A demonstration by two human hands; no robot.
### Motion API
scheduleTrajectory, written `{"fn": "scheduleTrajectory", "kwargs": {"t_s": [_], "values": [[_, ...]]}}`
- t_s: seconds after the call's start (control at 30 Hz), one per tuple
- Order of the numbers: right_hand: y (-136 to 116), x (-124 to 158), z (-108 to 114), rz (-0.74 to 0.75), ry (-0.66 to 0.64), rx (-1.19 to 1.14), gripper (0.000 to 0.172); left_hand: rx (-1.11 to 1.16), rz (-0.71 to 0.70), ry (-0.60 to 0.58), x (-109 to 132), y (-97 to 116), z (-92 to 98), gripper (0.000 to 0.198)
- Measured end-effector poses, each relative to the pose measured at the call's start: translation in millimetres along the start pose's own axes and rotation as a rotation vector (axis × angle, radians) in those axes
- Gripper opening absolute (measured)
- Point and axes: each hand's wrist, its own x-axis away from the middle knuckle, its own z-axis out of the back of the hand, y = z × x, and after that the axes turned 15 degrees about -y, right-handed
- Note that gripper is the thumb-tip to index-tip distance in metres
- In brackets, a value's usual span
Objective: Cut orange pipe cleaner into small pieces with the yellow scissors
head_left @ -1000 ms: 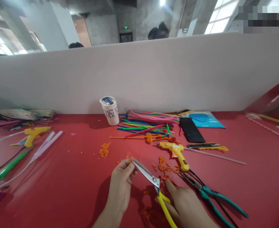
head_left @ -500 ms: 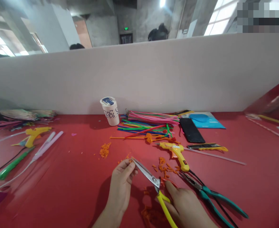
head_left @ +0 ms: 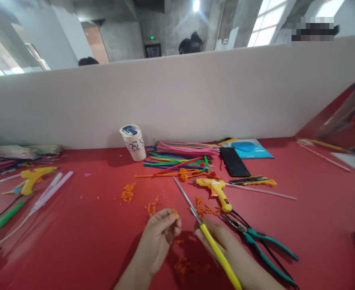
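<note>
In the head view my left hand [head_left: 162, 231] pinches a small orange fuzzy piece [head_left: 175, 214] between thumb and fingertips. My right hand [head_left: 218, 237] is closed round scissors [head_left: 192, 207] with a yellow handle; their blades look together and point up and away, apart from the orange piece. Short orange bits [head_left: 206, 207] lie beyond my right hand. An orange clump [head_left: 185, 269] rests on the red table between my forearms. Two more small orange heaps, a nearer one [head_left: 152, 207] and a farther one [head_left: 128, 192], sit beyond my left hand.
Pipe cleaners [head_left: 186, 150] lie along the white partition [head_left: 177, 96], beside a white cup [head_left: 133, 143] and a black phone [head_left: 234, 162]. To the right are a yellow glue gun [head_left: 215, 190], teal-handled pliers [head_left: 256, 239] and a utility knife [head_left: 252, 181]. Another glue gun [head_left: 34, 177] lies left.
The scissors have swung away from my left fingertips and turned upright, their blades now together. My left hand has drawn slightly nearer with the orange piece. The view has shifted a little to the right.
</note>
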Motion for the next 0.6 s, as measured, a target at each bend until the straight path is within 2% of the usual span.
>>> {"fn": "scheduleTrajectory", "kwargs": {"t_s": [0.1,0.17,0.27,0.4,0.6], "values": [[1.5,-3.2,-5.2,-0.025,-0.097,-0.367,0.033,-0.008,0.059,-0.067,2.3,-3.5,-1.1,0.008],[2.1,-6.4,-6.6,-0.052,-0.067,-0.45,0.032,-0.072,0.106,-0.086,4.0,-6.2,-1.8,0.006],[0.4,-8.1,-4.9,-0.047,-0.012,-0.428,0.03,-0.212,0.181,-0.12,6.1,-10.5,-3.3,0.005],[-2.6,-5.3,-1.6,-0.051,-0.026,-0.454,0.026,-0.341,0.213,-0.147,5.9,-14.6,-4.0,0.002],[-5.3,-6.9,-1.6,-0.057,-0.047,-0.453,0.031,-0.363,0.214,-0.163,4.9,-13.9,-6.7,0.012]]}}
